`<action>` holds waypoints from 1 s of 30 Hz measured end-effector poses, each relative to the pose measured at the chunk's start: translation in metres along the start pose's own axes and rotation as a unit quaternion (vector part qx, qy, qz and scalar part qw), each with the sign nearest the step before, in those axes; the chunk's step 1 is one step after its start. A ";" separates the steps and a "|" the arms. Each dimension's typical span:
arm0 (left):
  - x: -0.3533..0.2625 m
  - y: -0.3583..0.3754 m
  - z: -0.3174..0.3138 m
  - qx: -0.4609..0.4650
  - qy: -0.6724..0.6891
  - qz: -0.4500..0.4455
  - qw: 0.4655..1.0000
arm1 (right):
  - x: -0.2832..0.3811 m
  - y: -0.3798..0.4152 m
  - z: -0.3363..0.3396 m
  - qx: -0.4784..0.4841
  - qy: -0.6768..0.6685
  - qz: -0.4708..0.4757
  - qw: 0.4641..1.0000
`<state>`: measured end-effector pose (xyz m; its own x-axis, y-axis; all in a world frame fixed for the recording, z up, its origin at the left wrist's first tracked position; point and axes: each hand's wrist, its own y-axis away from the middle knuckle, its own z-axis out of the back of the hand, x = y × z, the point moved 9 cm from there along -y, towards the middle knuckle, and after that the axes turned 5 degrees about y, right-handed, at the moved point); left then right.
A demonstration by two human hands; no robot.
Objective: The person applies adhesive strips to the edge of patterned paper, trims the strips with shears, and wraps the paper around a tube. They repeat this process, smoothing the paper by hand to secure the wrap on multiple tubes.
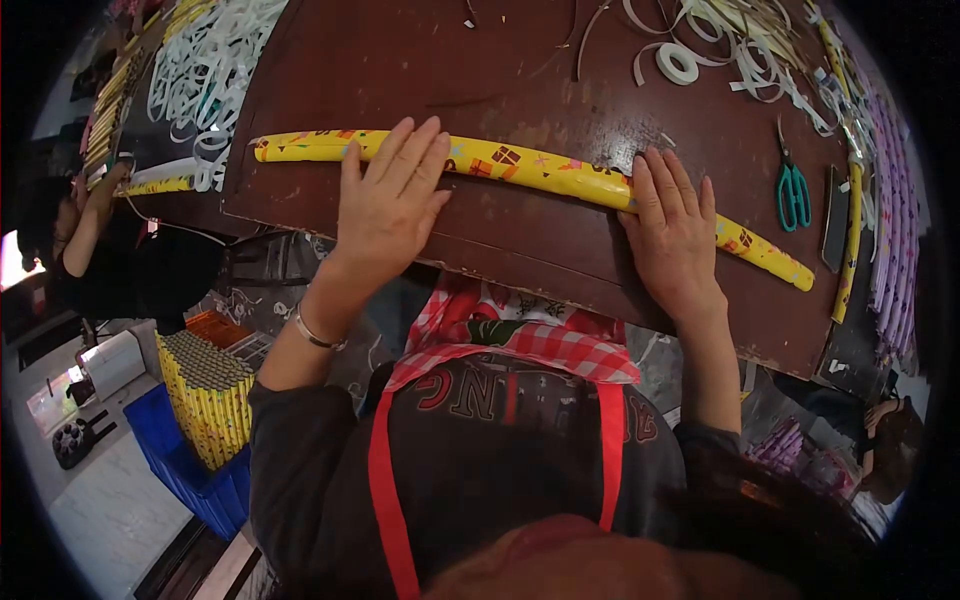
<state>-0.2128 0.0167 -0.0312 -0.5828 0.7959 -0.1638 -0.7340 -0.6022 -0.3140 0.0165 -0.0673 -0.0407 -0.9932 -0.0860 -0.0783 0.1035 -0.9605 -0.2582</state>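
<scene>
A long yellow tube point(540, 172), printed with gift-box and other small motifs, lies across the brown table point(400, 60) near its front edge. My left hand point(392, 200) rests flat over its left part, fingers stretched out and pointing away from me. Over the right part lies my right hand point(673, 240), also flat, its fingers straight and the palm toward the near side. Neither hand is wrapped round the tube. Both of the tube's ends show beyond my hands.
Green-handled scissors point(793, 197) and a dark flat object point(834, 220) lie at the right. A white tape roll point(677, 64) and loose strips sit at the back. White strips point(205, 75) pile up left, near a co-worker's arm point(90, 225). A blue crate point(180, 455) holds yellow tubes.
</scene>
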 end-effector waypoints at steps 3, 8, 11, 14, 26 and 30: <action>0.014 0.010 0.005 -0.002 -0.027 0.025 0.999 | 0.000 0.001 0.000 0.002 0.001 -0.001 1.000; 0.026 0.018 0.009 -0.007 -0.052 0.046 0.998 | -0.001 0.002 -0.003 0.019 0.008 -0.007 1.000; 0.036 0.019 0.013 -0.028 -0.053 0.052 0.997 | -0.002 0.002 -0.003 0.025 0.005 -0.009 1.000; 0.042 0.020 0.019 -0.058 -0.056 0.042 0.996 | -0.002 0.002 -0.003 0.026 0.005 -0.011 1.000; 0.044 0.022 0.024 -0.061 -0.021 0.008 0.998 | -0.002 0.004 -0.002 0.010 0.005 0.002 1.000; 0.040 0.023 0.025 -0.045 -0.025 -0.012 0.999 | -0.003 0.004 -0.002 0.005 -0.002 0.005 1.000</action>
<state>-0.2618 0.0326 -0.0214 -0.5834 0.8049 -0.1085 -0.7153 -0.5725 -0.4007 0.0200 -0.0704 -0.0435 -0.9924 -0.0965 -0.0768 0.1127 -0.9623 -0.2475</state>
